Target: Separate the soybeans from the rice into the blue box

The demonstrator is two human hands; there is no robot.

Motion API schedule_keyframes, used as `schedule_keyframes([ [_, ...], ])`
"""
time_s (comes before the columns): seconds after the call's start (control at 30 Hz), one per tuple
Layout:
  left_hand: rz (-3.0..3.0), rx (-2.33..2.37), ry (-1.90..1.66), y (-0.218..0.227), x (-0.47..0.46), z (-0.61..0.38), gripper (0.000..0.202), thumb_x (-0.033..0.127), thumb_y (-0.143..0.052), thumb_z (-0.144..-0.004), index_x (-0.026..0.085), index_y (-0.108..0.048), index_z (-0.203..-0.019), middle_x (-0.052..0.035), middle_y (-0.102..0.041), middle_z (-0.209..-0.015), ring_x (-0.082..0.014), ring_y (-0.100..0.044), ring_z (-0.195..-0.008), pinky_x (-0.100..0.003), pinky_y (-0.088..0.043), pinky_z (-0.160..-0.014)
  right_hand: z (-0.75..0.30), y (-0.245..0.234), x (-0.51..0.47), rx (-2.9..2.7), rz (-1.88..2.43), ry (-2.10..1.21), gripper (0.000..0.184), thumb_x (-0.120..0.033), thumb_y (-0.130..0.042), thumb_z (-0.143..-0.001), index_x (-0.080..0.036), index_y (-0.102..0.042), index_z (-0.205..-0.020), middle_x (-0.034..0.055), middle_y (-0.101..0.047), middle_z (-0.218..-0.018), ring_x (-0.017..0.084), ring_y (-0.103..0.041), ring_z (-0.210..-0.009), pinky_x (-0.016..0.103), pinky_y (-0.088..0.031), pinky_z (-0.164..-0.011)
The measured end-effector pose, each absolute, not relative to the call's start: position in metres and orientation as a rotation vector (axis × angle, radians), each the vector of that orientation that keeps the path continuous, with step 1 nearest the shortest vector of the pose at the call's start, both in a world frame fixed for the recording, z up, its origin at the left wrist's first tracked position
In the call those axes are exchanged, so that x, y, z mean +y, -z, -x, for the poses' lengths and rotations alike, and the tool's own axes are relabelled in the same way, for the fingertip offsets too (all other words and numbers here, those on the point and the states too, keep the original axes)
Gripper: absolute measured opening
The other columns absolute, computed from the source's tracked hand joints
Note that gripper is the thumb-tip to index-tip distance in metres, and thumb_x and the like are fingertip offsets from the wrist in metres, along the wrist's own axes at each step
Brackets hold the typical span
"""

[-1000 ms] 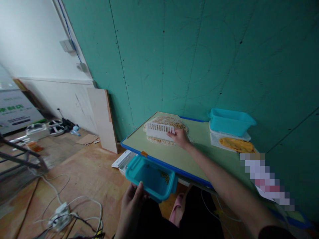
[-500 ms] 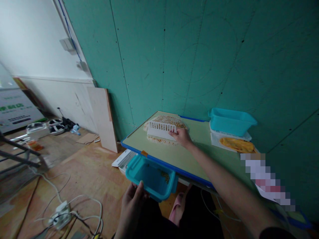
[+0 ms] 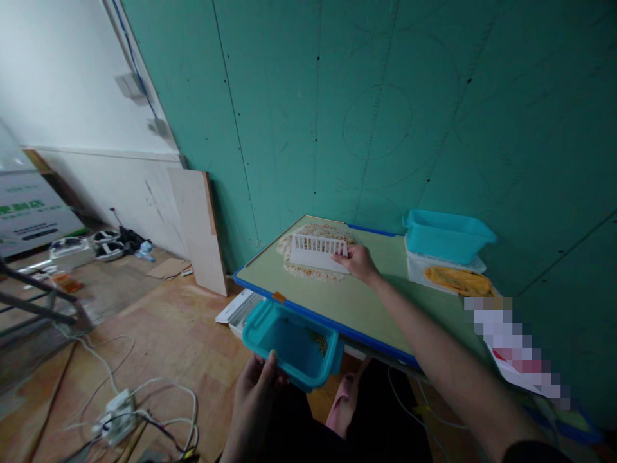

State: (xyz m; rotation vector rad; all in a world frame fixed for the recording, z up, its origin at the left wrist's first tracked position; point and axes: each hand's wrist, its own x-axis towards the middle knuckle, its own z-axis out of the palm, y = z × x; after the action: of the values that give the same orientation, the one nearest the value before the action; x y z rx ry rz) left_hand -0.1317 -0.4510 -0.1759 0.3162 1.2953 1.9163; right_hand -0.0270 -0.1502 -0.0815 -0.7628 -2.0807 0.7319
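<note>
My right hand [image 3: 359,262] is closed on the right end of a white slotted plastic divider [image 3: 315,257], which stands on edge on the table. Around the divider lies a spread-out heap of pale grains mixed with yellowish beans [image 3: 308,230], some behind it and some in front. My left hand [image 3: 260,379] grips the near rim of a teal plastic bin [image 3: 284,347], thumb inside. The bin is at the table's front edge, below the tabletop, with a small pile of beans [image 3: 319,343] in its right end.
A second teal bin [image 3: 450,235] sits on a white tray at the table's back right, beside a folded orange cloth [image 3: 457,281]. Against the green wall stands the table [image 3: 371,308]. A power strip with cables [image 3: 118,415] lies on the floor at left.
My right hand has moved slightly to the right with the divider. The left hand and the bin it holds have stayed in place.
</note>
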Motion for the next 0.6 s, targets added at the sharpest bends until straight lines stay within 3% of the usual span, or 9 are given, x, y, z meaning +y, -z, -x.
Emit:
schedule_keyframes([
  [0.17, -0.332, 1.31, -1.922, 0.1782, -0.4514, 0.1331, 0.035, 0.045, -0.081, -0.064, 0.016, -0.066, -0.077, 0.0021, -0.059, -0.059, -0.011, -0.054, -0.053, -0.021, -0.045, -0.05, 0.0265, 0.0828, -0.1494, -2.111, 0.743, -0.769, 0.022, -0.034, -0.066, -0.069, -0.014, -0.068, -0.058, -0.0005, -0.06, -0.053, 0.012, -0.05, -0.05, 0.022, -0.032, -0.045],
  [0.4, -0.352, 1.3, -1.897, 0.1747, -0.4526, 0.1317, 0.034, 0.045, -0.08, -0.067, 0.016, -0.065, -0.076, 0.0007, -0.061, -0.061, -0.0112, -0.055, -0.055, -0.021, -0.046, -0.052, 0.0245, 0.0859, -0.1418, -2.084, 0.756, -0.754, 0.021, -0.035, -0.067, -0.069, -0.015, -0.072, -0.066, 0.0022, -0.068, -0.061, 0.015, -0.058, -0.057, 0.024, -0.04, -0.053],
  [0.6, -0.338, 1.289, -1.901, 0.1788, -0.4523, 0.1339, 0.034, 0.045, -0.08, -0.067, 0.016, -0.065, -0.076, 0.0006, -0.061, -0.061, -0.0115, -0.056, -0.055, -0.021, -0.046, -0.053, 0.0249, 0.0845, -0.1455, -2.104, 0.736, -0.856, 0.021, -0.033, -0.068, -0.068, -0.013, -0.074, -0.07, 0.0029, -0.068, -0.062, 0.015, -0.058, -0.056, 0.024, -0.039, -0.052],
])
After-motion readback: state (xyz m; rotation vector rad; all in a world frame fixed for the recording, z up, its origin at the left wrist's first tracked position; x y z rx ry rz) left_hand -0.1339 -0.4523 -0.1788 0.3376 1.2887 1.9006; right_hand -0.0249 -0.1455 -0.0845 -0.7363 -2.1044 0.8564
